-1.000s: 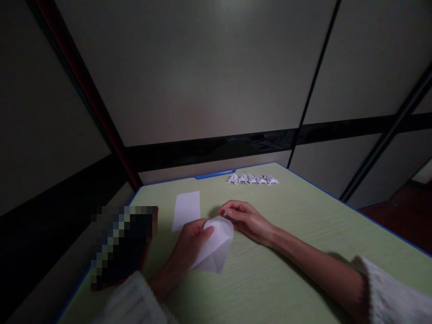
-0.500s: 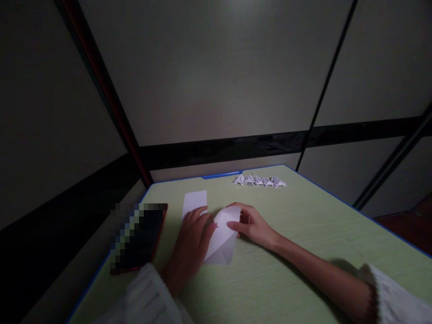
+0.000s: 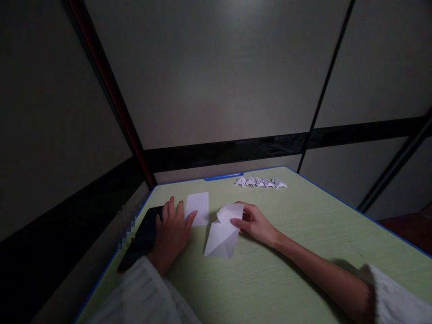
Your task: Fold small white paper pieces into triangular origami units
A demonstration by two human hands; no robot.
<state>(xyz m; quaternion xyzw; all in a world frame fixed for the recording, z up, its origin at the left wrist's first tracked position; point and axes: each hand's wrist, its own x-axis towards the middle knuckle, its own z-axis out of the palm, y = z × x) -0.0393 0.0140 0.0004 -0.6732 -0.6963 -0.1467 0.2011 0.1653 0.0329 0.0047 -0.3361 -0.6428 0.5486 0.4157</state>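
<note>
Between the thumb and fingers of my right hand [image 3: 254, 225] is a creased sheet of paper [image 3: 221, 238], held by its upper right part. Its top flap curls up, and fold lines cross its lower half. My left hand [image 3: 173, 231] is spread with fingers apart, over the right side of a dark flat tablet-like device [image 3: 141, 240]. The left thumb reaches the left edge of a white paper rectangle [image 3: 198, 208] lying flat on the table; whether it touches I cannot tell.
Several folded white paper figures [image 3: 259, 182] stand in a row near the far edge of the pale green table [image 3: 290, 279]. A blue strip [image 3: 222, 177] runs along that edge. Behind the table rise grey panels [image 3: 216, 81] with a black band.
My left hand has left the creased sheet and moved left over the dark device, its fingers spreading. More of the flat paper rectangle now shows. My right hand keeps its hold.
</note>
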